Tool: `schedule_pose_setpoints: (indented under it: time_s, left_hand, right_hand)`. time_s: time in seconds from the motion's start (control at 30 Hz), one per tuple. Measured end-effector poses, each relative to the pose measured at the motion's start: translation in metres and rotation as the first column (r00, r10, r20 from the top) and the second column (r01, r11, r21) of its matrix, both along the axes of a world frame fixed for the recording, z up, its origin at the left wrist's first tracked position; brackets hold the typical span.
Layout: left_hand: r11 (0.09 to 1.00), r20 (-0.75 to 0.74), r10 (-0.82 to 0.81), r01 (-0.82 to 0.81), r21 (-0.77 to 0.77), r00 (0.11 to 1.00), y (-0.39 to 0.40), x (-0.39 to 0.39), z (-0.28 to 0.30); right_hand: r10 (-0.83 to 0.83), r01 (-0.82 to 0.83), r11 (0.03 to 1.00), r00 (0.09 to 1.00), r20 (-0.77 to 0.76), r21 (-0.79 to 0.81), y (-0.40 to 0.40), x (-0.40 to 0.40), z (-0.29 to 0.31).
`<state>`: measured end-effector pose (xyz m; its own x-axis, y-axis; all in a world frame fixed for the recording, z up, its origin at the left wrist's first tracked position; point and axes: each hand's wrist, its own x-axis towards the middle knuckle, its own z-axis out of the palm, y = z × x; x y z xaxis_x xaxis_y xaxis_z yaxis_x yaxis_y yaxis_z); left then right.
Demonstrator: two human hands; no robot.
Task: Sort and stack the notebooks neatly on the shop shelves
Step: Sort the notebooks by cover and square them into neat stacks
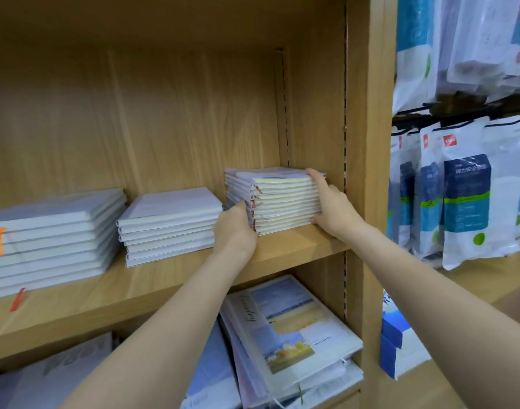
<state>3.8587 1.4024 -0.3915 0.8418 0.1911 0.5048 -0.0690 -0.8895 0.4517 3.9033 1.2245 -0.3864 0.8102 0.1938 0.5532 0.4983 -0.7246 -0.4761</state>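
- Centrally, a wooden shelf (pixel 282 249) carried three stacks of notebooks laid flat, seen from the head camera.
- The right stack of notebooks (pixel 285 202) stood at the right end of the shelf, near the side panel (pixel 315 113) of the unit; its near face showed cream page edges, and thin ribbon markers hung at its near left corner.
- The left hand (pixel 233 228) pressed against the left near corner of that stack; its fingers were hidden behind the stack's side, so how they lay could not be told.
- The right hand (pixel 331 205) gripped the right side of the same stack, the fingertips curled over the top cover and the thumb against the lower notebooks.
- The middle stack (pixel 170 225), lower than the right one, lay just beside the left hand.
- The left stack (pixel 52 240) lay further left, partly out of view, with orange ribbon markers (pixel 0 242) hanging over its near face.
- On the lower shelf, large illustrated notebooks (pixel 291 329) lay in an uneven, fanned pile below the right stack; a grey-covered book (pixel 61 376) lay to their left.
- To the right of the unit, packaged goods (pixel 465 196) in white and blue bags hung from a black rail (pixel 459 112).
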Motion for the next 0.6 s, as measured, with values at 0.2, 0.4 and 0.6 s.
schedule_pose_setpoints:
  time_s: [0.2, 0.4, 0.6]
  left_hand:
    - [0.981, -0.049, -0.059, 0.049, -0.188, 0.997, 0.007, 0.001, 0.002]
    - [0.964, -0.036, -0.143, 0.131, -0.229, 0.989, 0.008, -0.005, 0.004]
    - [0.979, 0.011, -0.119, 0.119, -0.164, 0.993, 0.009, 0.002, -0.002]
  right_hand:
    - [-0.032, 0.029, 0.998, 0.998, 0.046, 0.055, 0.0, 0.001, -0.012]
    - [-0.036, 0.032, 0.997, 0.998, 0.046, 0.073, -0.001, -0.004, -0.013]
    - [-0.041, 0.034, 0.994, 0.997, 0.066, 0.1, -0.001, -0.01, -0.014]
